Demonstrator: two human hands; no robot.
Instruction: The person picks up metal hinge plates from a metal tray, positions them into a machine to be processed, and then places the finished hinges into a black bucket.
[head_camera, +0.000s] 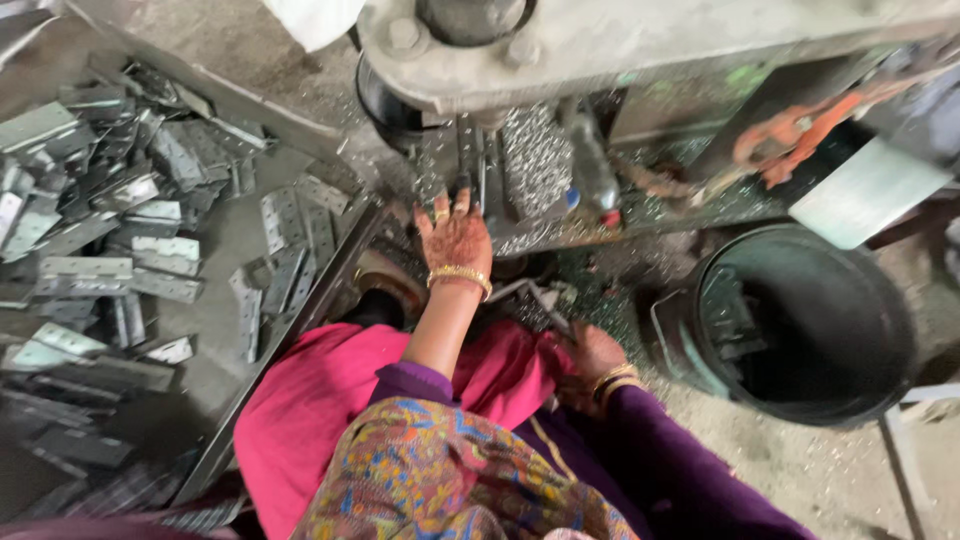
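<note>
Hinges (150, 250) lie heaped on the bench (215, 330) to the person's left, well apart from both hands. Left hand (455, 235) reaches forward with fingers spread flat against the press machine (600, 40), holding nothing that shows. Right hand (590, 355) is low near the lap, curled; whether it grips anything cannot be told. Just right of it stands a dark bucket (890, 330).

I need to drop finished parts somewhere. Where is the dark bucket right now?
In the head view the dark bucket stands on the floor at the right, below the grey press machine and just right of the right hand.
</note>
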